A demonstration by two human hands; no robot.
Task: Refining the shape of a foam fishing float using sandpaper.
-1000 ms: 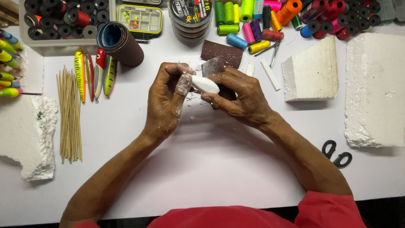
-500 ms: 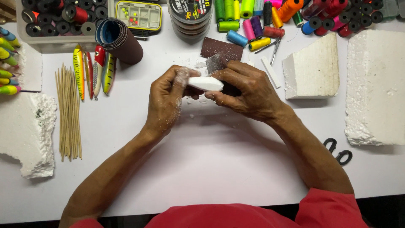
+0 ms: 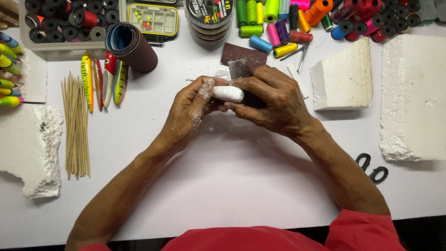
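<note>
Head view, looking down on a white surface [image 3: 241,181]. At the centre of the frame the left hand [image 3: 190,111] is closed around one end of a small white foam piece [image 3: 227,94], an elongated rounded shape held level above the surface; its fingers and thumb are dusted with white powder. The right hand [image 3: 274,100] is closed on a folded strip of dark sandpaper [image 3: 239,69], which lies against the upper side of the foam piece, the fingers curled beneath it. A second dark brown sandpaper sheet [image 3: 241,53] lies flat just above the hands.

Upper left of the frame: a roll of sandpaper [image 3: 132,51] on its side, with a clear box of dark spools [image 3: 65,25] beside it. Below the roll lie painted fishing lures [image 3: 104,79], and left of them a bundle of thin wooden skewers [image 3: 76,125]. A rough white foam slab [image 3: 28,144] occupies the left edge.

Top centre: a small tackle box [image 3: 153,18] and a stack of line spools [image 3: 209,21]. Upper right: coloured thread spools [image 3: 278,23]. Right of the hands stands a cut foam block [image 3: 344,76], and a larger foam slab [image 3: 413,97] lies at the right edge. Black scissors handles [image 3: 371,167] show near the right forearm
</note>
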